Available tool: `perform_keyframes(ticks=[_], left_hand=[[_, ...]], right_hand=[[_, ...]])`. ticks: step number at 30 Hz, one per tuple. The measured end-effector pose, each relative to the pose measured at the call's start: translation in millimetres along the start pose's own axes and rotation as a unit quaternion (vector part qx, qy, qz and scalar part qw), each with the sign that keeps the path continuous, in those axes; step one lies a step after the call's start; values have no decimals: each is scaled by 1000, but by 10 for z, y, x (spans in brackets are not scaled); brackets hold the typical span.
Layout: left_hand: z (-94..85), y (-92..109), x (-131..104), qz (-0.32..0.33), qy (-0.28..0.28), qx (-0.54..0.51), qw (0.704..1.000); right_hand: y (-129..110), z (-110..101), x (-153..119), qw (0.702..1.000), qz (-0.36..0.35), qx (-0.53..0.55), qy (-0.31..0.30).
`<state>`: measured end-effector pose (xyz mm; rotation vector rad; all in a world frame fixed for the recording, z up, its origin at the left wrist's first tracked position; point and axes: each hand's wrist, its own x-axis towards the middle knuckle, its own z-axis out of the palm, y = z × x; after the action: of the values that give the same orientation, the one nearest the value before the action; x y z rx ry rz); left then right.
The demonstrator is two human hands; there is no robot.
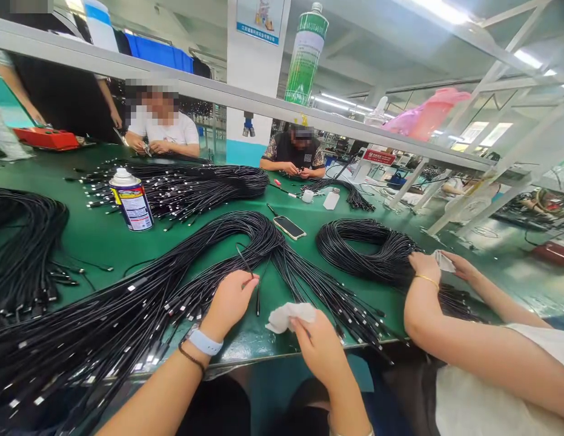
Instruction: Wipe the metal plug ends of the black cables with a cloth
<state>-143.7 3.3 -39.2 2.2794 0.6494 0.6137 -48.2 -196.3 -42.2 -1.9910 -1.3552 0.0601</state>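
Note:
My left hand [229,303], with a light watch on its wrist, is closed on a black cable [245,259] just above the table's front part. One end of that cable, with its plug, seems to hang beside the fingertips. A crumpled white cloth or tissue [284,316] is pinched in my right hand [325,342], a little to the right and lower. Between and behind my hands a large bundle of black cables [245,227] bends in an arch, its plug ends fanned out to the left and to the right.
On the green table [300,260] stand a spray can [132,203] and a phone [289,227]. More cable bundles [354,242] lie around. At right, a co-worker's hand [424,266] works with a white cloth. A shelf beam [245,91] crosses above, carrying a green bottle-shaped can [306,57].

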Motion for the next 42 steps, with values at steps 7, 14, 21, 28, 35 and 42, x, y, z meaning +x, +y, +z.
perform_keyframes(ticks=[7,14,21,28,35,42], left_hand=[[-149,224,-186,-140,-38,-418,897],[-182,336,-323,-155,-36,-507,847],[-77,357,-375,-150,-22,-499,853],[-5,233,-153,-131,-34,-423,896],[190,12,-22,-107,-99,-217,965],[84,60,-161,-93,-44,64,993]], right_hand=[[-163,158,60,968,194,156,19],[-170,169,111,858,172,483,12],[-256,259,119,900,161,401,52],[-247,-37,51,985,137,-90,50],[-49,-42,12,961,118,-225,109],[472,-329,-112,958,22,-216,189]])
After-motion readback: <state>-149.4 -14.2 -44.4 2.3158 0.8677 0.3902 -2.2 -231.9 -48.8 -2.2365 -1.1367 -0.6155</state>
